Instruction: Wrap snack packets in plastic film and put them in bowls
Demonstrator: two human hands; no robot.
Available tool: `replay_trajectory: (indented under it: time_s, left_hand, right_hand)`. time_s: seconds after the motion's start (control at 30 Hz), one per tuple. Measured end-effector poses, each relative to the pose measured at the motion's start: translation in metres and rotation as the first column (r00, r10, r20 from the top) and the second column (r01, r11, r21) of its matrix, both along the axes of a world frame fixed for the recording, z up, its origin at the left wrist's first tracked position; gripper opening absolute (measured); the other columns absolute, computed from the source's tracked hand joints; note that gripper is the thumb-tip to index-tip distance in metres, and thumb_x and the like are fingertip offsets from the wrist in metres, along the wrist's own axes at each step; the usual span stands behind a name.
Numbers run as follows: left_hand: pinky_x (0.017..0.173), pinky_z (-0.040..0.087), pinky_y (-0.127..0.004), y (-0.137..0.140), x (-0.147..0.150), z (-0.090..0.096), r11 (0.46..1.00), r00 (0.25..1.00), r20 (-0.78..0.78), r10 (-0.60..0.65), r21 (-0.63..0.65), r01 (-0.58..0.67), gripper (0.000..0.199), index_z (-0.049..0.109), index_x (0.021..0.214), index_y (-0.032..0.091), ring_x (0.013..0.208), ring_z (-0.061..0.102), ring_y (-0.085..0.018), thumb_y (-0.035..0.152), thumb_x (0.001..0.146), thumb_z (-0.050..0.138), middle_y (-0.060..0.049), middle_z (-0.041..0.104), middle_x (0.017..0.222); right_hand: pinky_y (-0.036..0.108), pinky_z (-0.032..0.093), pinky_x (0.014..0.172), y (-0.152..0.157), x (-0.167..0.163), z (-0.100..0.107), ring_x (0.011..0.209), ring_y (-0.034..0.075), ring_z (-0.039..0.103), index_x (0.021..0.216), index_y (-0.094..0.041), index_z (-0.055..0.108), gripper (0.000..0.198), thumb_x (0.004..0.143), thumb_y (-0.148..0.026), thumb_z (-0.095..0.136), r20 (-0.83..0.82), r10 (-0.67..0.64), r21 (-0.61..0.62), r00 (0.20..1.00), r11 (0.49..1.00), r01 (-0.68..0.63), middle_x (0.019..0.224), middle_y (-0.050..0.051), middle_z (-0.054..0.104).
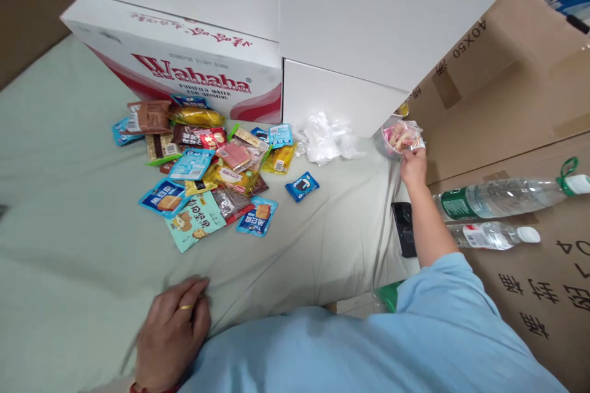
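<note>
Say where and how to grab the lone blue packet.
Pinch the lone blue packet across its middle, by its long edges. I'd come from above, near side: it lies flat, with the snack pile to its left and crumpled clear plastic beyond it.

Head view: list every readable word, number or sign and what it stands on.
"Wahaha ®": white-and-red box.
"PURIFIED WATER FOR DRINKING": same box.
"40X50": brown cardboard.
Snack packets, bottle labels, box-top lettering, box code, remaining cardboard marks: too small, blurred or turned to read surely.
</note>
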State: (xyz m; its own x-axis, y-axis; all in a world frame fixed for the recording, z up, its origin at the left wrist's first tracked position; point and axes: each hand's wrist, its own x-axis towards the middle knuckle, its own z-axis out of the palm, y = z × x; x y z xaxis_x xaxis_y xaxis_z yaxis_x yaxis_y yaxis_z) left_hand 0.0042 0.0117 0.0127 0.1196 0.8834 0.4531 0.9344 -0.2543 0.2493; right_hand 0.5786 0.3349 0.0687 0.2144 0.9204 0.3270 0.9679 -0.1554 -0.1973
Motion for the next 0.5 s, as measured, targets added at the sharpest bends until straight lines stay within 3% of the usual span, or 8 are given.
replay_trajectory:
  time_s: [0.1, 0.27, 0.37, 0.5]
  left_hand:
    - [0.084, 0.054, -0.041, 0.0, 0.0, 0.001, 1.0, 1.0, 0.0, 0.003, -0.011, -0.003, 0.024, 0.063, 0.113, 0.019, 0.086, 0.064, -0.026, 0.013, 0.09, 0.059, -0.011, 0.07, 0.103]
    - [0.083, 0.054, -0.043, 0.0, 0.0, 0.002, 0.999, 1.0, 0.028, 0.003, -0.047, -0.002, 0.027, 0.064, 0.114, 0.02, 0.086, 0.064, -0.028, 0.015, 0.089, 0.058, -0.012, 0.07, 0.103]
    - [0.082, 0.054, -0.043, -0.001, 0.001, 0.002, 0.999, 0.999, 0.051, 0.011, -0.047, -0.008, 0.027, 0.065, 0.113, 0.021, 0.086, 0.065, -0.028, 0.015, 0.088, 0.058, -0.012, 0.071, 0.101]
    - [0.084, 0.053, -0.04, 0.0, 0.003, 0.004, 1.0, 0.998, 0.064, -0.01, -0.02, 0.011, 0.026, 0.065, 0.112, 0.019, 0.088, 0.066, -0.027, 0.013, 0.087, 0.061, -0.011, 0.072, 0.101]
  right_hand:
    - [0.036, 0.045, 0.085, -0.048, -0.005, -0.001, 0.089, 0.021, 0.051, 0.1, -0.017, 0.076, 0.027, 0.085, -0.017, 0.054, -0.02, 0.098, 0.039, 0.995, 0.994, -0.098, 0.101, 0.008, 0.055]
    - [0.038, 0.051, 0.084, -0.113, -0.019, 0.011, 0.09, 0.023, 0.059, 0.104, -0.021, 0.075, 0.032, 0.085, -0.018, 0.05, -0.012, 0.203, -0.036, 0.979, 0.979, -0.203, 0.106, 0.01, 0.061]
    - [0.04, 0.053, 0.084, -0.125, -0.028, 0.025, 0.091, 0.025, 0.064, 0.11, -0.02, 0.073, 0.038, 0.085, -0.014, 0.045, -0.028, 0.16, -0.017, 0.987, 0.987, -0.16, 0.108, 0.012, 0.066]
    - [0.041, 0.052, 0.09, -0.116, -0.05, 0.043, 0.1, 0.027, 0.066, 0.106, -0.02, 0.073, 0.033, 0.089, -0.019, 0.044, -0.028, 0.191, 0.023, 0.981, 0.981, -0.19, 0.112, 0.013, 0.071]
